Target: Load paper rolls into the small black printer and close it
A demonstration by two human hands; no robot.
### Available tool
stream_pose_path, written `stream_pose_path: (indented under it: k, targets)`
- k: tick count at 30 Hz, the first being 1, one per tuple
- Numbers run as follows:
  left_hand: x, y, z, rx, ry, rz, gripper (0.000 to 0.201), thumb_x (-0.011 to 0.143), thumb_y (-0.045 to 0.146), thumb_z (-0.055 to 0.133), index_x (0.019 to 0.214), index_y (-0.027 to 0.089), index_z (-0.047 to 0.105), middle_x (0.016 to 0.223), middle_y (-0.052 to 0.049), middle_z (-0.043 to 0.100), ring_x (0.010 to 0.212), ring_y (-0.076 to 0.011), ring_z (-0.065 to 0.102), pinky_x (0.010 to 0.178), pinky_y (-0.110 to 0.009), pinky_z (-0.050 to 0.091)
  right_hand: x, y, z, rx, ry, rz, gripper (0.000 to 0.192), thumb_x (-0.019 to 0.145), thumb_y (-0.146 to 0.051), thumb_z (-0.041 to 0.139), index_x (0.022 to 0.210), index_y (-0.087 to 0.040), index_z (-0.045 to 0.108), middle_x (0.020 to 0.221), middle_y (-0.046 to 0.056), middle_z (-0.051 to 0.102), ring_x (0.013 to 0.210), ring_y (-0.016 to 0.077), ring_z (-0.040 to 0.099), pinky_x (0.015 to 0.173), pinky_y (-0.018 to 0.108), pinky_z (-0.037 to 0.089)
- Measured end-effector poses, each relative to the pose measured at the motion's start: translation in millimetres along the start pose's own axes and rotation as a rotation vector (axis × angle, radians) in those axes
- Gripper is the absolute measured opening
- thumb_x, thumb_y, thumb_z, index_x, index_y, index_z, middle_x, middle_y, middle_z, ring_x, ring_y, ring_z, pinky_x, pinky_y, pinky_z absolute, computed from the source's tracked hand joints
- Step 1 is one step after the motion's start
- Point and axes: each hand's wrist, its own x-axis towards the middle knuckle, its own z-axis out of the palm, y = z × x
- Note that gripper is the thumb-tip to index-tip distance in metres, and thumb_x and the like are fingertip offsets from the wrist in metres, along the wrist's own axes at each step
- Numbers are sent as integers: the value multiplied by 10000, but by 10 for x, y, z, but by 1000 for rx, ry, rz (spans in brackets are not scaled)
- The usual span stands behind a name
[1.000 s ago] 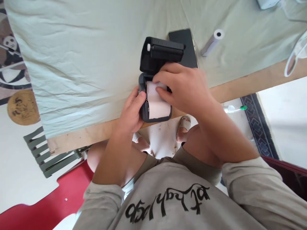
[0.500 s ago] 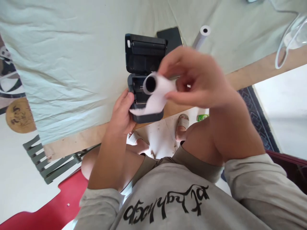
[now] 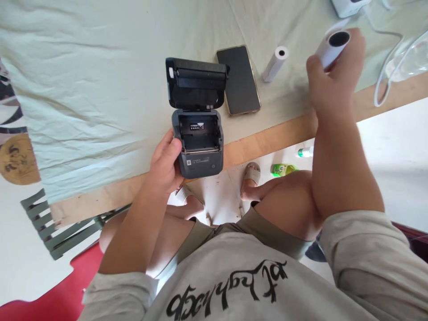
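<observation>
My left hand (image 3: 167, 162) grips the left side of a dark portable label printer (image 3: 200, 165) near the table's front edge. Its lid (image 3: 197, 82) is flipped up and the paper bay shows bare, with a small white-printed sticker inside. Off to the right, my right hand (image 3: 336, 78) is wrapped round a white paper roll (image 3: 329, 51) with a dark hollow core, held upright over or on the table; I cannot tell whether it touches the cloth. A slimmer white paper roll (image 3: 275, 64) stands between the two hands. Beside the lid lies a black smartphone (image 3: 239, 80).
A pale green cloth (image 3: 100, 67) covers the table, whose wooden edge (image 3: 267, 138) runs along the front. At right are a white cable (image 3: 384, 82), a clear plastic item (image 3: 409, 62) and a white device (image 3: 349, 6). A green-labelled bottle (image 3: 282, 169) is on the floor.
My right hand has carried the paper roll from above the printer's open bay far to the right. The bay and phone are now uncovered. My left hand still grips the printer.
</observation>
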Motion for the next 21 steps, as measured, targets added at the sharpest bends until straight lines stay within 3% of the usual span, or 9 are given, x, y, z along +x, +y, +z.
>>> stream_pose_path:
  k: [3, 6, 8, 10, 12, 14, 16, 21]
  targets:
    - [-8, -3, -24, -16, 27, -23, 260, 905, 514, 654, 1019, 315, 776, 1010, 5, 801, 1198, -353, 689, 892, -498, 613, 13, -18, 59, -150, 125, 42, 351, 785, -153, 604, 1126, -214, 548, 1111, 127, 624, 977, 208, 585, 840, 354, 420]
    - [9, -2, -40, -49, 37, -58, 261, 937, 495, 637, 974, 281, 782, 937, 9, 804, 908, -249, 755, 689, -364, 638, 24, 72, 107, -289, 95, 159, 533, 720, -123, 643, 1243, -171, 552, 915, 79, 653, 803, 196, 585, 782, 369, 424]
    - [25, 17, -36, -79, 31, -75, 271, 918, 495, 674, 961, 247, 775, 885, 1, 799, 737, -190, 739, 568, -296, 611, 13, 125, 80, -310, 97, 145, 710, 677, -113, 652, 1361, -156, 467, 989, 86, 668, 902, 223, 623, 833, 385, 467]
    - [38, 49, -25, -87, 10, -104, 343, 846, 526, 749, 973, 207, 750, 804, -14, 784, 588, -174, 703, 439, -276, 555, -26, 96, 15, -286, 106, 50, 840, 623, -88, 627, 1422, -148, 371, 1233, 118, 625, 1126, 246, 611, 1008, 428, 475]
    - [48, 82, -19, -82, -17, -153, 452, 773, 558, 803, 1013, 184, 719, 753, -18, 767, 503, -181, 675, 346, -272, 494, -84, -39, -29, -256, 155, -100, 771, 623, -76, 568, 1370, -153, 393, 1365, 117, 527, 1268, 239, 540, 1154, 449, 403]
    - [54, 102, -25, -89, -24, -180, 496, 754, 559, 819, 1050, 179, 701, 761, -15, 765, 509, -187, 684, 336, -271, 500, -136, -239, 5, -216, 230, -288, 594, 690, -69, 494, 1273, -181, 463, 1272, 100, 537, 1242, 224, 543, 1133, 437, 426]
    - [56, 104, -37, -99, -32, -186, 478, 779, 543, 807, 1070, 181, 695, 789, -13, 770, 546, -185, 703, 376, -271, 541, -151, -423, 126, -173, 210, -405, 578, 735, -58, 481, 1295, -198, 465, 1259, 101, 553, 1241, 215, 554, 1103, 415, 462]
    - [46, 48, -64, -104, -109, -161, 421, 875, 534, 709, 1095, 177, 674, 720, -16, 748, 424, -150, 619, 308, -236, 396, -15, -543, 495, -297, 11, -134, 683, 765, -16, 551, 1419, -34, 355, 1474, 223, 424, 1433, 268, 404, 1266, 433, 288]
